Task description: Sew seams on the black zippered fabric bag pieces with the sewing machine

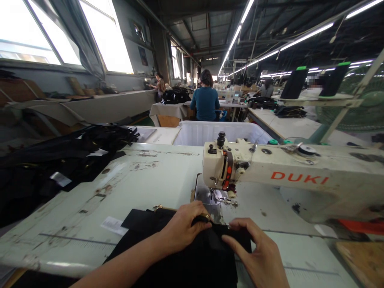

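Observation:
A black fabric piece (192, 260) lies over the front edge of the pale green sewing table. My left hand (187, 226) pinches its upper edge, thumb and fingers pressed together beside a gold-coloured zipper edge. Just to the right, my right hand (255, 248) grips the fabric's top right corner between thumb and fingers. Both hands are in front of the needle area of the white sewing machine (300, 172); the fabric does not appear to be under the presser foot (225, 199). A white label (114, 225) sticks out at the fabric's left side.
A heap of black fabric pieces (60, 164) covers the left side. Behind the table (162, 168) stands a white plastic bin (222, 130). Thread cones (294, 84) rise at the right. A wooden board (364, 258) lies at lower right. Several people sit or stand farther back.

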A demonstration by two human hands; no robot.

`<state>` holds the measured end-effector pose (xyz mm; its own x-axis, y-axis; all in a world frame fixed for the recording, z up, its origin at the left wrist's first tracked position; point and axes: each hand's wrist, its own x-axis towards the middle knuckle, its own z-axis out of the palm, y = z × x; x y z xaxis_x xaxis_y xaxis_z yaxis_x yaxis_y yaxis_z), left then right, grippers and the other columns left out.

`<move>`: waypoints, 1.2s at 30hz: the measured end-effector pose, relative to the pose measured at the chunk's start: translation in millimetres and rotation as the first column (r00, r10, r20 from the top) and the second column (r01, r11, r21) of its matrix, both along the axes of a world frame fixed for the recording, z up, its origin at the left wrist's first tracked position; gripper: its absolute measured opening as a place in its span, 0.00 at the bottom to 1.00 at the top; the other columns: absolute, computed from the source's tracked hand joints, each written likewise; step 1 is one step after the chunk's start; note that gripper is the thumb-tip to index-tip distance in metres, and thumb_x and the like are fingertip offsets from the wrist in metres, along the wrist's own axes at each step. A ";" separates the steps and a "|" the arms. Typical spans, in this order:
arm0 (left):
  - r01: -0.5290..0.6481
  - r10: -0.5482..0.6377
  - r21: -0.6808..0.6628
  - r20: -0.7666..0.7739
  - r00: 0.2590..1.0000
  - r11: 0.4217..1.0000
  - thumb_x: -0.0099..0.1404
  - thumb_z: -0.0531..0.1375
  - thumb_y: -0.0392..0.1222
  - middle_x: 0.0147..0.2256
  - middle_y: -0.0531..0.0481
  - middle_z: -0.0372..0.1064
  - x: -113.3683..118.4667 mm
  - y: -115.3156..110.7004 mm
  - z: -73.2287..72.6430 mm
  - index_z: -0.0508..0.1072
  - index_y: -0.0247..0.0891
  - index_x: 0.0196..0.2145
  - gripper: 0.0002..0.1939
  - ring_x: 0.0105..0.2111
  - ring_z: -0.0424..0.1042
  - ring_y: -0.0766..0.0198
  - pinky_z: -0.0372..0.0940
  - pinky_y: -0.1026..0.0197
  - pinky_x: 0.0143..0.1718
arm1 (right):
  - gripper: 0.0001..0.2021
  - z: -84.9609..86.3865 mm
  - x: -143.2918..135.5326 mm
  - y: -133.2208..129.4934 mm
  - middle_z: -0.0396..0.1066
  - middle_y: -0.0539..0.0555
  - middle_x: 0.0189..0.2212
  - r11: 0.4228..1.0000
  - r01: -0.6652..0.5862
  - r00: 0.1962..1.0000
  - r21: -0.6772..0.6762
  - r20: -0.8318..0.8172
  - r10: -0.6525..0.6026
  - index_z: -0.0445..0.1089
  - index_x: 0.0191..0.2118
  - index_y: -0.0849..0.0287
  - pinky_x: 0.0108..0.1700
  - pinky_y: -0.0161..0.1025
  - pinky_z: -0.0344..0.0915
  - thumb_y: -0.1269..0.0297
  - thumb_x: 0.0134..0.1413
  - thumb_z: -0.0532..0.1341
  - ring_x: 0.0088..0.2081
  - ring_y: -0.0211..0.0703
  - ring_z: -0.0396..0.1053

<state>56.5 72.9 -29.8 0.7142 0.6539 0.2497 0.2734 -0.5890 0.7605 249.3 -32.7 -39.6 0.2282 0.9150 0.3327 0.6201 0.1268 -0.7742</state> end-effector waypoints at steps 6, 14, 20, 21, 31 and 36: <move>-0.003 0.003 -0.013 0.035 0.999 1.000 0.64 0.61 0.36 0.32 0.50 0.70 -0.9 -0.4 0.5 0.74 0.36 0.34 0.02 0.35 0.69 0.63 0.61 0.64 0.37 | 0.05 7.8 4.3 -6.5 0.70 0.51 0.31 0.967 -0.201 0.978 0.153 0.082 0.191 0.70 0.32 0.54 0.36 0.32 0.67 0.64 0.59 0.59 0.34 0.40 0.71; -0.007 0.010 -0.062 0.050 0.999 0.998 0.63 0.63 0.37 0.30 0.51 0.71 -0.3 0.6 3.1 0.75 0.36 0.32 0.03 0.33 0.70 0.64 0.61 0.65 0.36 | 0.16 1.6 -3.7 -18.7 0.66 0.48 0.21 0.991 -0.051 0.975 -0.122 -0.219 0.023 0.70 0.31 0.54 0.27 0.32 0.63 0.53 0.62 0.52 0.23 0.38 0.66; -0.008 0.013 -0.092 0.044 0.999 0.996 0.63 0.63 0.40 0.29 0.50 0.71 -1.4 -0.8 4.0 0.76 0.35 0.31 0.06 0.31 0.69 0.64 0.61 0.65 0.34 | 0.09 2.1 -8.8 -9.4 0.68 0.49 0.28 0.998 0.049 0.989 0.044 -0.140 -0.042 0.71 0.36 0.53 0.34 0.34 0.66 0.56 0.51 0.64 0.29 0.41 0.67; -0.006 0.010 -0.099 0.041 0.999 0.995 0.62 0.63 0.40 0.29 0.50 0.71 -1.5 -1.1 3.5 0.76 0.35 0.31 0.06 0.31 0.70 0.64 0.61 0.65 0.34 | 0.11 1.6 -10.2 -8.0 0.70 0.49 0.29 0.998 0.054 0.989 0.034 -0.138 -0.049 0.72 0.38 0.53 0.35 0.34 0.66 0.55 0.50 0.65 0.30 0.41 0.68; 0.069 -0.063 -0.236 0.034 0.997 0.969 0.61 0.63 0.35 0.36 0.51 0.75 -4.7 2.8 17.4 0.78 0.39 0.39 0.08 0.37 0.72 0.63 0.63 0.65 0.42 | 0.09 7.0 -14.1 -9.9 0.75 0.52 0.31 0.975 -0.221 0.973 0.036 -0.061 0.223 0.75 0.38 0.54 0.34 0.34 0.69 0.66 0.52 0.58 0.32 0.43 0.73; 0.123 -0.111 -0.315 0.053 0.992 0.941 0.64 0.60 0.38 0.38 0.50 0.75 -9.0 5.0 21.8 0.77 0.38 0.40 0.07 0.39 0.73 0.61 0.64 0.64 0.43 | 0.10 6.6 -19.6 -15.1 0.75 0.53 0.31 0.993 -0.117 0.972 0.035 -0.203 0.121 0.76 0.36 0.55 0.33 0.34 0.68 0.63 0.55 0.57 0.31 0.44 0.73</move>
